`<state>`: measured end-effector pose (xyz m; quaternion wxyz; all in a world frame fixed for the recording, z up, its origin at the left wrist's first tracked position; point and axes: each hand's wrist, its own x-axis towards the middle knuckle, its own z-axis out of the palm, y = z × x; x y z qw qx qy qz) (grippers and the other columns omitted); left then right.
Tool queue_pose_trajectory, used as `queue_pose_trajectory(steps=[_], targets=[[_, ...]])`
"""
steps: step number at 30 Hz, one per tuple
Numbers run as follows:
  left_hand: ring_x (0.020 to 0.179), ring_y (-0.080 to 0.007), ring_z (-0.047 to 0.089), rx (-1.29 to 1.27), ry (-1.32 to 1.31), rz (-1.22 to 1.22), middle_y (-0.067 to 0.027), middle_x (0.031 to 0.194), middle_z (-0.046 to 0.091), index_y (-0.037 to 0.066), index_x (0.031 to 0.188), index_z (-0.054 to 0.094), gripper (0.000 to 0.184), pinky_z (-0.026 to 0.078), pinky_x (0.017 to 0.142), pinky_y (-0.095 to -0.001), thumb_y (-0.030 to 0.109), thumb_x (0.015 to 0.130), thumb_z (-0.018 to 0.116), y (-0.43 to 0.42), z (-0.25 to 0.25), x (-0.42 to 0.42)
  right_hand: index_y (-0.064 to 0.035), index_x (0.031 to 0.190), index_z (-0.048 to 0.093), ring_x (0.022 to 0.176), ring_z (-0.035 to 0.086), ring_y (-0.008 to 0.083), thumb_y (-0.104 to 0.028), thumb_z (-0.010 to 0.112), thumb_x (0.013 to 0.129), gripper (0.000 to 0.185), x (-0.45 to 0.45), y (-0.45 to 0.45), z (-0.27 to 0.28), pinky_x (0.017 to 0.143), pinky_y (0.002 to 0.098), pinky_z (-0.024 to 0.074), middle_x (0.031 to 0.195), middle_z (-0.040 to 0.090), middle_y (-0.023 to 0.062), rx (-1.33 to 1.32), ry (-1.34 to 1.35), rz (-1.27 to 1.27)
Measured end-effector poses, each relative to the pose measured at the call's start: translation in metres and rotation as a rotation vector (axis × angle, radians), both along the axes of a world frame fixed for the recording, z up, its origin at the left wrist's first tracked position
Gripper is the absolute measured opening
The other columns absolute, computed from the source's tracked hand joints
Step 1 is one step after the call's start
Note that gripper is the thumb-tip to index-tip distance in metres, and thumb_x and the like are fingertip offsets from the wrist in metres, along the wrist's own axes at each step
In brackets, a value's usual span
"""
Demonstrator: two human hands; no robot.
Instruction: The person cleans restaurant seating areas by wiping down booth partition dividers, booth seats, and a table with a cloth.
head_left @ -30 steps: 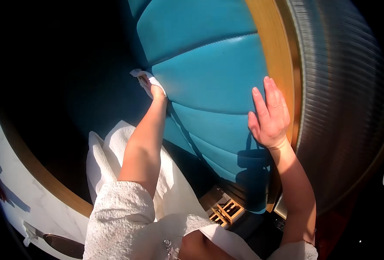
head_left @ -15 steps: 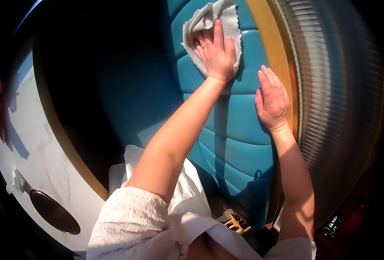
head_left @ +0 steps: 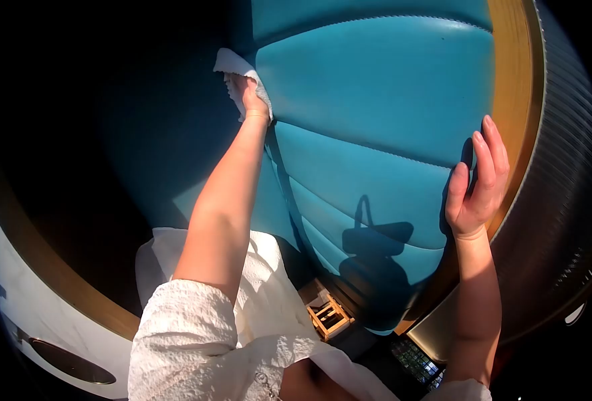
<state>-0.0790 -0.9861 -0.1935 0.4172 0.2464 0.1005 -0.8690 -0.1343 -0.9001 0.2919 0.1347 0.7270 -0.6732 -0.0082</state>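
Observation:
My left hand (head_left: 253, 100) reaches forward with a light grey cloth (head_left: 234, 63) in it, at the crease where the blue padded backrest (head_left: 376, 87) meets the shaded seat (head_left: 195, 134). The cloth folds over the fingers and hides most of them. Over on the right, my right hand (head_left: 480, 184) holds nothing. Its fingers are stretched out and apart, beside the backrest's side edge and the wooden trim (head_left: 515, 80).
A white marble-look table (head_left: 35, 294) with a wooden edge and a dark oval inset (head_left: 72, 361) stands at the left. Beyond the trim is a ribbed panel (head_left: 556, 180). Low down sits a small wooden frame (head_left: 329, 317). Shade covers the far left.
My left hand has moved with the cloth from the upper backrest down and left to the seat crease. My right hand has shifted right and lower. The view has turned toward the backrest.

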Motion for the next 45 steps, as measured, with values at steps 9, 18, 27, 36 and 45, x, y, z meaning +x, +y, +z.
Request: queue_pose_trajectory(steps=[9, 18, 27, 36, 45], targets=[[0.131, -0.0387, 0.017, -0.683, -1.312, -0.268, -0.0236, 0.14, 0.022, -0.003, 0.132, 0.029, 0.044, 0.014, 0.109, -0.0402, 0.017, 0.094, 0.03, 0.256, 0.058, 0.04, -0.0053, 0.114, 0.056, 0.103, 0.055, 0.0242, -0.008, 0.054, 0.085, 0.029, -0.004, 0.057, 0.006, 0.086, 0.0328, 0.0441, 0.118, 0.056, 0.0105, -0.228, -0.083, 0.214], [0.13, -0.0462, 0.011, -1.277, -1.255, 0.229, -0.0248, 0.141, 0.02, 0.007, 0.132, 0.037, 0.057, 0.005, 0.104, -0.0599, 0.039, 0.085, 0.043, 0.105, 0.396, 0.053, -0.0056, 0.113, 0.054, 0.096, 0.054, 0.035, -0.014, 0.049, 0.086, 0.028, 0.003, -0.055, 0.004, 0.084, 0.0392, 0.0433, 0.106, 0.057, 0.0195, -0.366, -0.017, 0.2], [0.135, -0.0309, 0.013, -1.218, -1.591, 0.005, -0.0172, 0.146, 0.017, 0.004, 0.141, 0.019, 0.05, 0.007, 0.11, -0.0399, 0.023, 0.095, 0.028, 0.012, 0.233, 0.078, -0.0075, 0.118, 0.053, 0.095, 0.058, 0.03, -0.016, 0.048, 0.088, 0.031, 0.028, -0.061, -0.007, 0.084, 0.0345, 0.0439, 0.103, 0.06, 0.0178, -0.27, -0.116, 0.174], [0.133, -0.0375, 0.013, -0.634, -1.271, -0.248, -0.0234, 0.143, 0.017, -0.004, 0.132, 0.03, 0.047, 0.008, 0.109, -0.0422, 0.02, 0.092, 0.033, 0.273, 0.075, 0.072, -0.0042, 0.114, 0.054, 0.083, 0.061, 0.02, -0.018, 0.049, 0.088, 0.03, 0.019, -0.033, -0.002, 0.076, 0.0289, 0.0477, 0.098, 0.063, 0.0132, -0.259, -0.229, 0.096], [0.129, -0.0433, 0.017, -1.268, -1.372, 0.276, -0.0241, 0.129, 0.036, 0.005, 0.104, 0.06, 0.049, 0.006, 0.102, -0.0639, 0.045, 0.079, 0.049, 0.224, 0.389, 0.066, -0.0046, 0.119, 0.051, 0.101, 0.055, 0.0288, -0.023, 0.047, 0.091, 0.034, 0.05, 0.035, -0.017, 0.086, 0.0358, 0.0427, 0.113, 0.055, 0.0173, -0.303, -0.168, 0.153]])
